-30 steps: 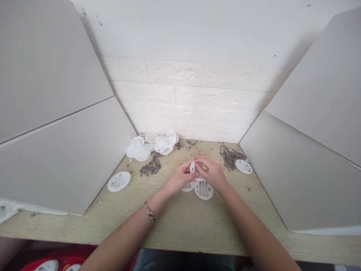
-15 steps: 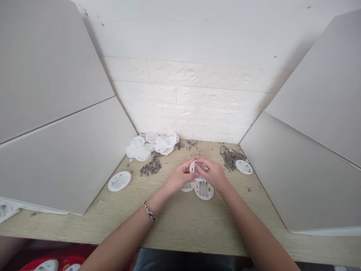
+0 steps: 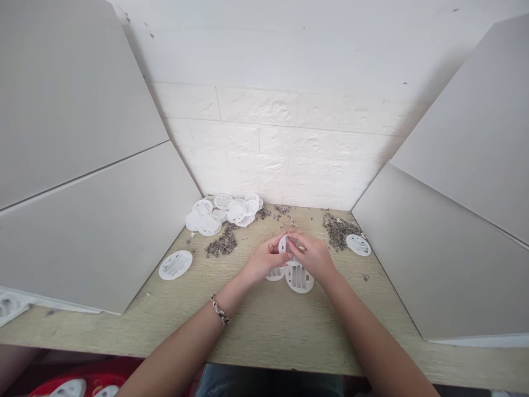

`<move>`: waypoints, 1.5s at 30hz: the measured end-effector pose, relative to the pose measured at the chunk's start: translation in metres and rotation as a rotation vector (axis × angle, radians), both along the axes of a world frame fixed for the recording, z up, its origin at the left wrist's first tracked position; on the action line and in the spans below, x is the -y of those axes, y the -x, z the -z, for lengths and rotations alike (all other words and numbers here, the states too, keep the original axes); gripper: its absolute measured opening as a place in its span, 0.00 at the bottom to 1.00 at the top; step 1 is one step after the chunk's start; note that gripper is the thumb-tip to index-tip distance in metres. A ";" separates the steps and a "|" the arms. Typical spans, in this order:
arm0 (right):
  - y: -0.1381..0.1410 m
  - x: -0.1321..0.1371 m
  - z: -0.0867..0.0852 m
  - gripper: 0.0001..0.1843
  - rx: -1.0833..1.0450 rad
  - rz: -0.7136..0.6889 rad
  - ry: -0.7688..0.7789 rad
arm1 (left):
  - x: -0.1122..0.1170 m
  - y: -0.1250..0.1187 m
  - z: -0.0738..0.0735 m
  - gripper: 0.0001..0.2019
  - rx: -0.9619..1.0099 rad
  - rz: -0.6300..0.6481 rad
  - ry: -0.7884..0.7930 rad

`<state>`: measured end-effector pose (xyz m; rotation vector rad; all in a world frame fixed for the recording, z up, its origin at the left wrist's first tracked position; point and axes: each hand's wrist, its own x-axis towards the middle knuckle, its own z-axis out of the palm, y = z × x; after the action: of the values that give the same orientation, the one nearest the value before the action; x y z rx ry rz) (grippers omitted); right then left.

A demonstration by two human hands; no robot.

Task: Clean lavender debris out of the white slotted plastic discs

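Observation:
A round white disc with slots (image 3: 282, 246) is held up over the table by both hands. My left hand (image 3: 269, 258) grips its left edge between thumb and fingers. The fingers of my right hand (image 3: 311, 253) are closed at the disc's right part, covering much of it; whether they also pinch some small piece is hidden. Just below the hands, a slotted white disc (image 3: 300, 279) lies on the table, with another slotted disc (image 3: 275, 274) beside it, partly covered by my left hand.
A heap of white discs (image 3: 209, 224) lies at the back left, near grey crumbs (image 3: 223, 241). More crumbs (image 3: 336, 231) and a disc (image 3: 358, 245) sit at right; another disc (image 3: 176, 265) at left. Grey panels (image 3: 103, 231) flank the table (image 3: 264, 336). A red container (image 3: 119, 366) stands below left.
Both hands stay around the same disc, with only a very slight shift of the fingers. The discs on the table lie as before.

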<state>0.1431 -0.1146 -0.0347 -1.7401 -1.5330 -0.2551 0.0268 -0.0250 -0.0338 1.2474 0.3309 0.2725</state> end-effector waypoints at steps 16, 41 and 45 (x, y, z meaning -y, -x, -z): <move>0.002 0.000 0.000 0.10 -0.051 0.018 0.025 | 0.000 0.000 0.002 0.32 0.020 0.012 0.026; 0.000 -0.004 -0.004 0.08 -0.199 -0.024 0.072 | -0.001 0.002 0.000 0.31 -0.044 -0.005 0.046; -0.002 -0.003 -0.006 0.06 -0.346 0.001 0.174 | 0.000 0.001 0.001 0.29 -0.055 0.002 0.096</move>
<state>0.1452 -0.1113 -0.0291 -1.8071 -1.3306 0.1779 0.0261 -0.0253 -0.0345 1.1618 0.3858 0.2183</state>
